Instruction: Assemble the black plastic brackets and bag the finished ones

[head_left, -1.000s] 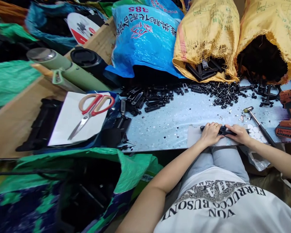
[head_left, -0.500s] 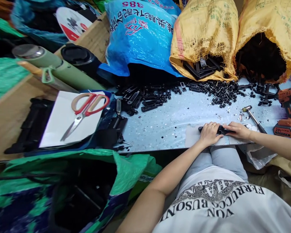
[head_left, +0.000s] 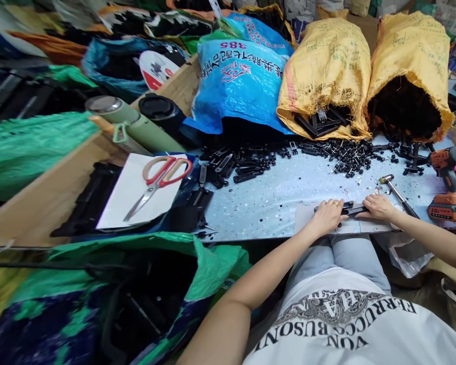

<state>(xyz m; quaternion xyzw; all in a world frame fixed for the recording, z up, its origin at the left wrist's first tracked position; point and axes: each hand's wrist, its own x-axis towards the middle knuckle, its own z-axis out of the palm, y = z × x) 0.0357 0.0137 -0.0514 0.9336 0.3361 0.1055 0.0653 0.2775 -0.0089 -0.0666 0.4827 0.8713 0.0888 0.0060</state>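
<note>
The person's two hands were found at the front edge of the counter [head_left: 269, 203], a short gap apart, above a pale flat sheet [head_left: 302, 217]. An elongated black part [head_left: 350, 210] ran between them, lying low over that sheet; whether it was one piece or two joined ones could not be told. The grip of the left hand [head_left: 328, 216] was clamped on the left portion of the part, fingers over the top and thumb on the near side. The grip of the right hand [head_left: 379, 207] was closed on the opposite end, which was pinched between thumb and fingertips. To the right of that hand, and clear of it, lay a small hammer [head_left: 398, 193], its head directed away from the person. A cordless drill [head_left: 449, 177], orange and black and marked 20V on the battery, stood upright near the right end. Beyond the hands were a heap of black-headed metal pins [head_left: 351, 158] and, farther left, a spread of slim black fittings [head_left: 248, 170]. Two yellow woven sacks [head_left: 329, 66] and a blue sack [head_left: 243, 83] stood behind these, mouths toward the person; black parts were visible in the nearer yellow mouth. On the left side, red-handled scissors [head_left: 150, 190] rested on a white sheet of paper [head_left: 117, 205], with a green flask [head_left: 131, 120] leaning behind.
</note>
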